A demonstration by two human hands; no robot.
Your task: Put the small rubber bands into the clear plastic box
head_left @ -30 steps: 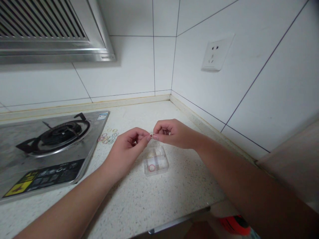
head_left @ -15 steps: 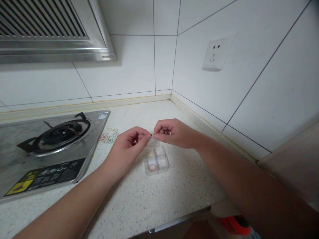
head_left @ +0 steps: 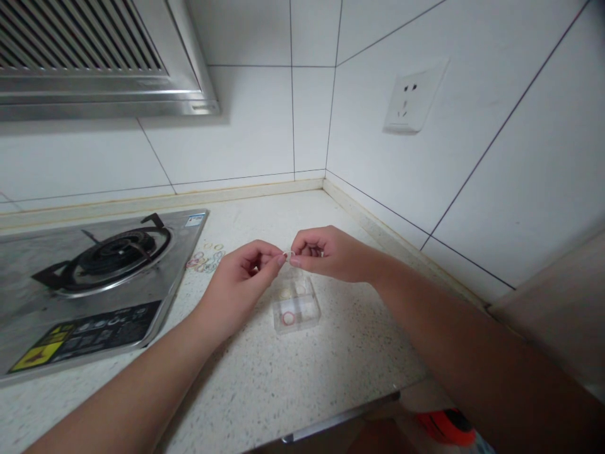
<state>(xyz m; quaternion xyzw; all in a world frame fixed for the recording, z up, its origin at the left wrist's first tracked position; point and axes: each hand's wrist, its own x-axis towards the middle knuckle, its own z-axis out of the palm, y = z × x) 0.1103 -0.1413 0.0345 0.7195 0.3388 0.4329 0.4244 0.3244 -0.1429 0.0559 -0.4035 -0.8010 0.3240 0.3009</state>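
Note:
My left hand (head_left: 243, 277) and my right hand (head_left: 326, 252) meet fingertip to fingertip over the counter, both pinched on a small pale rubber band (head_left: 287, 255) held between them. Right below them a small clear plastic box (head_left: 297, 306) sits on the speckled countertop (head_left: 293, 372). A red rubber band (head_left: 288, 318) lies in its near compartment and pale bands lie in the far one. A loose heap of coloured rubber bands (head_left: 205, 260) lies on the counter to the left, beside the stove.
A steel gas stove (head_left: 89, 277) with a black burner fills the left of the counter. A range hood (head_left: 94, 60) hangs above it. Tiled walls form a corner behind, with a white socket (head_left: 410, 101) on the right wall. An orange object (head_left: 444, 425) lies below the counter edge.

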